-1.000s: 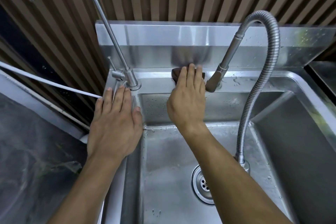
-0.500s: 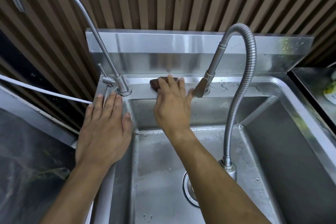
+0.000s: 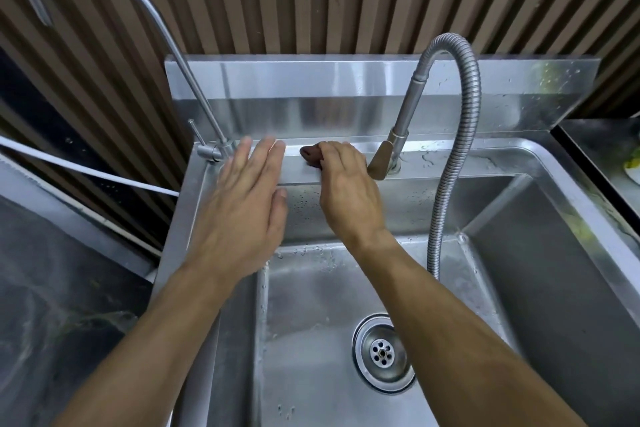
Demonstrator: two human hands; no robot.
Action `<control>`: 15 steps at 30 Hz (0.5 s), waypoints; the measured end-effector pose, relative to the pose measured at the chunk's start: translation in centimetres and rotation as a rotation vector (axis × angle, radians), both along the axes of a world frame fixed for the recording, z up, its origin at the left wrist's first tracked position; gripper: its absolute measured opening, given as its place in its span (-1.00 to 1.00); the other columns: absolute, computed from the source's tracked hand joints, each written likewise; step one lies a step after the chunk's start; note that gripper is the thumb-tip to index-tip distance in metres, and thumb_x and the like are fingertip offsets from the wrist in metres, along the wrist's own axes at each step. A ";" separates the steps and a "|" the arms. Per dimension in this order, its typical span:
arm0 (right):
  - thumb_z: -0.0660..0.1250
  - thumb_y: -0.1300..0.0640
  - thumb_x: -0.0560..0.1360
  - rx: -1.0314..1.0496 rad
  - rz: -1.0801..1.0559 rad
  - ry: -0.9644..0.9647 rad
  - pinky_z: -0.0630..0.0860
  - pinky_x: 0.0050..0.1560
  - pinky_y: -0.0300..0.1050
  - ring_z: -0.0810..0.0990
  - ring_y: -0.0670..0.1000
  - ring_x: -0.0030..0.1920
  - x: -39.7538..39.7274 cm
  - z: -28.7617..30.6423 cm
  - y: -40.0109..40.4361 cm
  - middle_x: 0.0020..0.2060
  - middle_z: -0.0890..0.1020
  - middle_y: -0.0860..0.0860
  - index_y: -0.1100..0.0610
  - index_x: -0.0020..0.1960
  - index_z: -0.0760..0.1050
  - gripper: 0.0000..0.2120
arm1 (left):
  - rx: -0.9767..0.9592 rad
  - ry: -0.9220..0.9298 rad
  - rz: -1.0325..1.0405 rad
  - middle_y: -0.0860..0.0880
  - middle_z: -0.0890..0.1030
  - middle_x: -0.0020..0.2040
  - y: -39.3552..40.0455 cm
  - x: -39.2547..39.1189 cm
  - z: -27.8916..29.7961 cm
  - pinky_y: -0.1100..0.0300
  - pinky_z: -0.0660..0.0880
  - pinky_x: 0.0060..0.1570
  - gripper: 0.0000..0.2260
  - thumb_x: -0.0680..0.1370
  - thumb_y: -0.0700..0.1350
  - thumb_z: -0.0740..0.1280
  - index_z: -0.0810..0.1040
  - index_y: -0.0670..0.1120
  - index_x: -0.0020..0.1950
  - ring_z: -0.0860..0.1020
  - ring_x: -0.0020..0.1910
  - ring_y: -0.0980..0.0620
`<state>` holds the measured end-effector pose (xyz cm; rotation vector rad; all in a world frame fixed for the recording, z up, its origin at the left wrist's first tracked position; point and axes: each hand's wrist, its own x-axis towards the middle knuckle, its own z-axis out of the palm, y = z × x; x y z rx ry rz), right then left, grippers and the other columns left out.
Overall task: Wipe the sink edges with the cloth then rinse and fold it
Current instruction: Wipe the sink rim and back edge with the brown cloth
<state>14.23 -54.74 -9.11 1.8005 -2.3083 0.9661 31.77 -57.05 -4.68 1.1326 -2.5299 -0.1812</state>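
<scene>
The wet stainless-steel sink point(image 3: 554, 218) was seen with its back ledge under wiping. The left hand point(image 3: 242, 215) was held flat and empty. By the right hand point(image 3: 346, 191) a dark brown cloth point(image 3: 310, 153) was gripped there. Rinsing and folding were judged undone.

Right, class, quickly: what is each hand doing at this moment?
Left hand: open, fingers spread, holding nothing.
Right hand: closed on the dark cloth at the sink's back edge.
</scene>
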 end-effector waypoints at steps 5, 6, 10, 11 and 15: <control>0.17 0.32 0.59 -0.090 0.115 0.013 0.59 0.12 -0.04 0.51 0.07 0.28 1.0 3.2 4.7 0.37 0.51 0.01 0.14 0.48 0.41 -0.54 | -0.005 -0.019 -0.005 0.03 -0.14 0.70 -2.2 -3.1 2.2 0.12 -0.26 0.59 -0.47 0.74 0.05 -0.09 -0.11 -0.04 0.70 -0.23 0.66 0.04; 0.12 0.29 0.60 -0.113 0.128 -0.024 0.61 0.14 -0.02 0.52 0.06 0.31 0.9 4.2 6.0 0.39 0.50 0.00 0.13 0.50 0.40 -0.52 | 0.003 -0.005 -0.015 0.03 -0.13 0.70 -2.4 -3.5 2.8 0.13 -0.25 0.59 -0.47 0.74 0.07 -0.12 -0.11 -0.04 0.70 -0.22 0.66 0.04; 0.08 0.24 0.71 -0.300 0.144 -0.272 0.56 0.31 -0.02 0.56 -0.04 0.34 -0.6 9.4 12.0 0.32 0.55 -0.01 0.16 0.43 0.47 -0.65 | 0.009 0.024 -0.067 0.00 -0.08 0.70 -2.3 -4.8 4.8 0.11 -0.21 0.60 -0.44 0.72 0.11 -0.16 -0.08 -0.06 0.70 -0.20 0.66 0.03; 0.11 0.25 0.70 -0.353 0.137 -0.293 0.51 0.36 -0.11 0.57 -0.09 0.33 -1.2 11.0 13.6 0.28 0.58 -0.01 0.19 0.39 0.50 -0.67 | -0.004 -0.003 -0.069 0.00 -0.10 0.70 -2.1 -5.3 5.1 0.11 -0.22 0.59 -0.45 0.73 0.11 -0.15 -0.09 -0.06 0.70 -0.21 0.66 0.02; 0.19 0.36 0.65 -0.504 0.011 -0.170 0.38 0.30 -0.41 0.50 -0.32 0.25 -5.8 15.1 18.6 0.19 0.55 -0.24 0.06 0.29 0.52 -0.67 | -0.046 -0.105 -0.078 -0.05 -0.19 0.70 -1.7 -7.8 5.4 0.05 -0.22 0.60 -0.42 0.73 0.06 -0.07 -0.16 -0.10 0.69 -0.24 0.66 -0.05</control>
